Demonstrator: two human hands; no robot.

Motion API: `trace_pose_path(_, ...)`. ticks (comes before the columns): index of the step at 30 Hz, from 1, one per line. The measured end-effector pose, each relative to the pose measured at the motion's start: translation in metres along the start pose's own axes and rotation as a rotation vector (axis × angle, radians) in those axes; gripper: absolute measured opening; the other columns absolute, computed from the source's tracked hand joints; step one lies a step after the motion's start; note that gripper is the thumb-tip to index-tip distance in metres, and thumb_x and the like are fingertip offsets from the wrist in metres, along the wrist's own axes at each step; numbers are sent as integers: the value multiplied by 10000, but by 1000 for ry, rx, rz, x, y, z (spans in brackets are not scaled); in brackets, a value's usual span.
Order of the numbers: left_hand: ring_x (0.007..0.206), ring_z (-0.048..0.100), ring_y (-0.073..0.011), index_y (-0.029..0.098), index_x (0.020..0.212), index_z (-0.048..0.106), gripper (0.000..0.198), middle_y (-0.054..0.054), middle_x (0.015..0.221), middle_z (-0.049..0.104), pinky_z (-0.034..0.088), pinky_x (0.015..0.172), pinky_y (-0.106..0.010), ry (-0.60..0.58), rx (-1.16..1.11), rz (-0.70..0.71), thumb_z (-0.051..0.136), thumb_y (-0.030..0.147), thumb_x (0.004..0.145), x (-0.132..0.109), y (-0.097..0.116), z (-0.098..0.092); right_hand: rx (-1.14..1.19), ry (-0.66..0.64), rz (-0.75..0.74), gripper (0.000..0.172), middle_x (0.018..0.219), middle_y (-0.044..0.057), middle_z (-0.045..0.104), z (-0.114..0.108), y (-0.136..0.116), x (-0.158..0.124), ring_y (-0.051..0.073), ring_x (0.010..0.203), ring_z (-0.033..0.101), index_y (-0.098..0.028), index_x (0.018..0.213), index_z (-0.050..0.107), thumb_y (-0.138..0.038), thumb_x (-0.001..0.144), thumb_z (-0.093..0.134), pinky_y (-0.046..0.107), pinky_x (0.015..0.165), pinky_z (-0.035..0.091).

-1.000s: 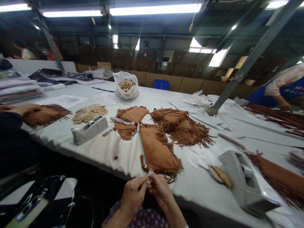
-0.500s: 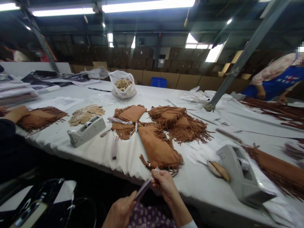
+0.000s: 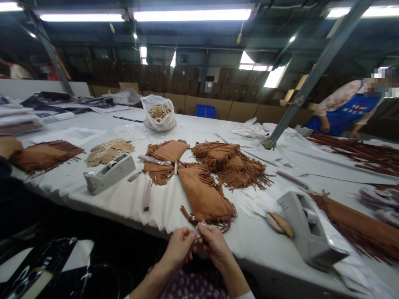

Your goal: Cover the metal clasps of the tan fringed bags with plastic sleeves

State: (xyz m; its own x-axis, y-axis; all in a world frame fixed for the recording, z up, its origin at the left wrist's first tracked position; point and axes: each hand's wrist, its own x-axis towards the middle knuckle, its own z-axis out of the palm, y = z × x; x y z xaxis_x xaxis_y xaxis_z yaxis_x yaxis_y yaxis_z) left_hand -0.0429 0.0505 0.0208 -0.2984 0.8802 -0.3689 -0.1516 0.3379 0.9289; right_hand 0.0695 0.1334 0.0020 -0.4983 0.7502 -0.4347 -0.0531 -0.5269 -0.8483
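Note:
My left hand [image 3: 181, 245] and my right hand [image 3: 214, 245] meet at the table's front edge, fingertips pinched close together. Between them shows the clear, shiny end of a plastic-wrapped strap [image 3: 197, 233]; the rest of it is hidden by my fingers. Just beyond lies a brown suede fringed pouch [image 3: 199, 191] with a zipper tassel toward me. Behind it, another fringed pouch [image 3: 171, 150] lies with a wrapped strap [image 3: 155, 160] across it. A second wrapped strap [image 3: 147, 196] rests on the cloth to the left. To the right is a pile of fringed pouches [image 3: 230, 162].
Grey tape dispensers stand at left [image 3: 109, 173] and right [image 3: 308, 232]. Tan tags [image 3: 109, 151] lie heaped near a white bag [image 3: 159, 116] of more tags. A metal post [image 3: 299, 99] rises at the right. At far left a co-worker's hand [image 3: 10, 147] touches a pouch; another person stands far right.
My left hand has moved up and right along the strap to meet my right hand at its end. The view has shifted slightly, and the co-worker's hand at left has moved left.

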Motion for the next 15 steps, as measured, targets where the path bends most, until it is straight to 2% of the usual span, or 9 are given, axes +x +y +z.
trace_pose_path(3, 963, 598, -219, 159, 1147, 553, 317, -73, 1151, 582, 526, 806, -406, 27, 1, -23, 555, 332, 881, -5, -2, -11, -91, -7, -21, 539, 405, -40, 496, -1, 3, 5, 43, 329, 343, -119, 695, 638, -649, 607, 689, 166, 327, 200)
trace_pose_path(6, 977, 594, -228, 157, 1151, 552, 327, -72, 1160, 578, 522, 815, -414, 50, 3, -33, 558, 336, 878, -9, -1, -19, -199, 13, -59, 597, 331, -48, 429, 0, 8, 14, 47, 286, 291, -144, 574, 582, -740, 596, 605, 189, 317, 162)
trace_pose_path(9, 927, 606, -204, 157, 1125, 562, 298, -65, 1116, 595, 534, 779, -385, 13, 12, -26, 547, 334, 886, -12, -2, -16, -304, 38, -111, 626, 295, -32, 395, 1, 14, 14, 67, 274, 290, -179, 471, 514, -786, 625, 502, 210, 319, 165)
trace_pose_path(12, 651, 600, -122, 140, 1000, 597, 277, -28, 882, 636, 515, 560, -256, -102, 30, -7, 553, 382, 873, -9, -9, -8, -368, 131, -178, 605, 320, -10, 433, 3, 16, 4, 102, 308, 365, -179, 470, 541, -739, 690, 481, 225, 344, 235)
trace_pose_path(14, 423, 482, -77, 140, 841, 615, 340, 19, 641, 595, 376, 376, -182, -171, 51, 1, 599, 477, 795, -1, -18, -6, -395, 228, -232, 565, 370, 4, 490, -3, 11, -4, 127, 373, 441, -175, 501, 578, -685, 728, 498, 236, 400, 310)
trace_pose_path(15, 365, 428, -67, 149, 763, 607, 370, 39, 543, 551, 313, 335, -169, -172, 63, -1, 626, 518, 739, 3, -23, -5, -418, 281, -272, 545, 404, 11, 521, -10, 4, -9, 139, 417, 475, -174, 517, 593, -658, 749, 496, 245, 440, 343)
